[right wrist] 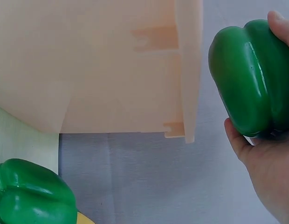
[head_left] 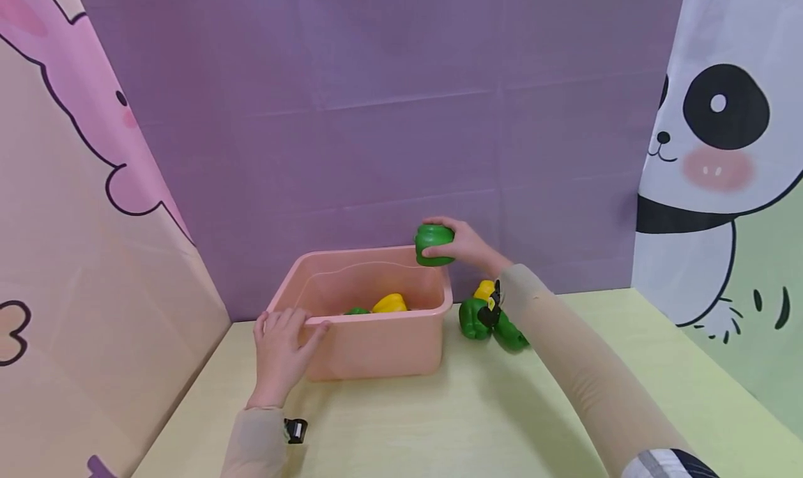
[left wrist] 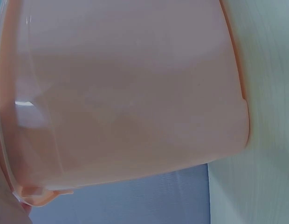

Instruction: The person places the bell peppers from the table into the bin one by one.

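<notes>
My right hand (head_left: pixel 467 247) grips a green bell pepper (head_left: pixel 433 244) above the right rim of a pink plastic bin (head_left: pixel 376 345). In the right wrist view the glossy pepper (right wrist: pixel 249 79) sits between the thumb and fingers, apart from the bin wall (right wrist: pixel 102 65). My left hand (head_left: pixel 282 352) holds the front-left rim of the bin, its fingers over the edge. Inside the bin lie a yellow pepper (head_left: pixel 390 303) and a green piece (head_left: pixel 357 311), mostly hidden by the front wall. The left wrist view is filled by the bin's outer side (left wrist: pixel 130 102).
Right of the bin, on the pale table (head_left: pixel 389 422), lie a green bell pepper (head_left: pixel 474 319), a longer green pepper (head_left: pixel 511 334) and a yellow one (head_left: pixel 484 290), partly behind the right wrist. A purple cloth (head_left: pixel 401 116) hangs behind; printed panels stand at both sides.
</notes>
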`<state>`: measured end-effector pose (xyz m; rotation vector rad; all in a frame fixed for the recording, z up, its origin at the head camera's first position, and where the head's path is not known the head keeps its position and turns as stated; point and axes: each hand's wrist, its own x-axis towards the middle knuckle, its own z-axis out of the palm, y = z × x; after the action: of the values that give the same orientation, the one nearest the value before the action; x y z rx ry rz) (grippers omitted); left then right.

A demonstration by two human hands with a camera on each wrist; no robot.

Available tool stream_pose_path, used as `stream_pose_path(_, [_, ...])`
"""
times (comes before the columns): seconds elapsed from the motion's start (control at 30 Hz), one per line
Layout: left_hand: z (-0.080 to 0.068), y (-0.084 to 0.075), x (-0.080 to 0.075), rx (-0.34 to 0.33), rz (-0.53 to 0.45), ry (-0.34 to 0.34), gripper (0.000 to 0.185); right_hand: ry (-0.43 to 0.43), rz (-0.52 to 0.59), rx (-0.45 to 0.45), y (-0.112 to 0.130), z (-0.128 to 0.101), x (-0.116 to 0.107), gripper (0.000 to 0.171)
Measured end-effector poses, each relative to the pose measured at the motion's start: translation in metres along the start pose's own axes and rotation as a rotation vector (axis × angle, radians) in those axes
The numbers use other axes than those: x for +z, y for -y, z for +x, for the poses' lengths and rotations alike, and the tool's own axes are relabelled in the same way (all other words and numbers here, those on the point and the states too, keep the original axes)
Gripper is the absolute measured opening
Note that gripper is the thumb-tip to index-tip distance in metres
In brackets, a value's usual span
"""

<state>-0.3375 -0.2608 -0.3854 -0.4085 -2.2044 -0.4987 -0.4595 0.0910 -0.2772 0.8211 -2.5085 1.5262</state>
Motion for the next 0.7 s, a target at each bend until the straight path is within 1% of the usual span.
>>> stream_pose_path(0.13, [-0.0001,0.0001,0.0009,-0.001,-0.001,0.0,0.032,0.01,-0.008,-0.007,-0.0001,0.0009,0.0023,0.071])
stream_pose_path(0.37, [-0.0001,0.001,0.0017,0.001,-0.006,-0.007,0.032,0.028,-0.052,-0.01,-0.001,0.0044,0.0051,0.07])
stream_pose_path(0.7, [0.0001,0.0007,0.0023,0.016,-0.01,-0.019,0.033,0.043,-0.062,-0.014,-0.0053,0.0069,0.0092,0.07])
